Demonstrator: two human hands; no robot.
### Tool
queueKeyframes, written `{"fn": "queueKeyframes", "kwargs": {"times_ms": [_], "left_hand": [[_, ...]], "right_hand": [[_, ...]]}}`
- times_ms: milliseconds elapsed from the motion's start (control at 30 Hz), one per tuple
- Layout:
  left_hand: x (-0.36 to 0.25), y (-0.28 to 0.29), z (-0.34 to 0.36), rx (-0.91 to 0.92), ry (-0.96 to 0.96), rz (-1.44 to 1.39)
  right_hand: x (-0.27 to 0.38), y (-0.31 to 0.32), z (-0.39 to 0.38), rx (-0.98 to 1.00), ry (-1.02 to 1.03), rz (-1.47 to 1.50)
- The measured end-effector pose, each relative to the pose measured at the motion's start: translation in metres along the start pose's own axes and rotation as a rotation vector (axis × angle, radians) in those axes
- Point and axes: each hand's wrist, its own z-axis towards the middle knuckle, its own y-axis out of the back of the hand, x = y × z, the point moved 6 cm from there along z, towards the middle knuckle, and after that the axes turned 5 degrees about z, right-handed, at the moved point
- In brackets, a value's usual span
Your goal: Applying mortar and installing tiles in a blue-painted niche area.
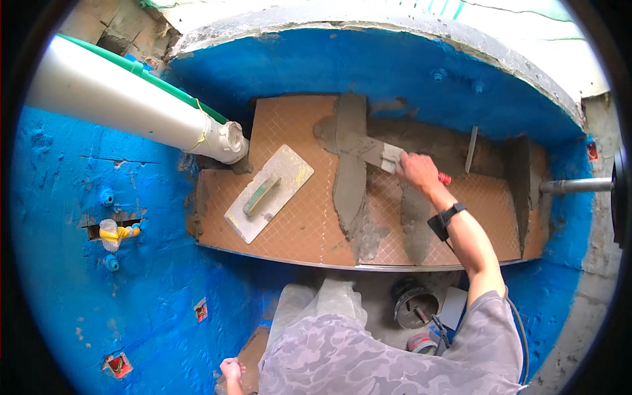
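My right hand [421, 172] is closed round the red-ended handle of a metal trowel [374, 151]. The trowel's blade lies on a strip of wet grey mortar [352, 125] spread over a raised, curved-front ledge of brown tile backs [296, 217] with a grid pattern. More mortar patches lie below and right of the blade. Down at the lower left, my left hand [232, 368] hangs low with its fingers curled; what they hold, if anything, is hidden. A plastering float [268, 194] with a green handle rests on the ledge to the left, touched by neither hand.
A thick white pipe [125, 99] slants in at the upper left beside the ledge. Blue-coated walls [66, 197] surround it, with a yellow-handled valve [120, 234] on the left. Below the ledge stand a black bucket [416, 309] and a round tin [421, 342]. A metal pipe [576, 186] juts in at right.
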Motion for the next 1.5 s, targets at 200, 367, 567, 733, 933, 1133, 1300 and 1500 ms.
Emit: {"fn": "queueKeyframes", "kwargs": {"times_ms": [200,367,567,733,933,1133,1300,1500], "left_hand": [[-0.009,-0.003,-0.001,0.055,-0.036,0.018],[-0.012,-0.012,-0.002,0.053,-0.036,0.034],[-0.02,-0.018,-0.003,0.072,-0.052,0.05],[-0.03,-0.011,0.001,0.048,-0.082,0.096],[-0.042,-0.003,0.003,0.07,-0.109,0.019],[-0.026,-0.007,0.016,0.113,-0.106,0.052],[-0.03,-0.009,0.023,0.123,-0.149,0.117],[-0.055,0.002,0.025,0.097,-0.195,0.169]], "right_hand": [[0.002,0.004,-0.006,0.225,-0.023,0.143],[0.054,-0.009,-0.083,0.494,0.049,0.163],[0.074,-0.024,-0.14,0.453,0.247,0.14],[0.05,-0.021,-0.085,0.268,0.19,0.052],[-0.01,0.006,-0.013,-0.041,-0.29,0.274],[0.004,-0.026,-0.04,-0.135,-0.626,0.715],[0.026,0.019,-0.027,-0.02,-0.371,0.481],[-0.019,0.026,0.048,-0.023,-0.22,0.321]]}}
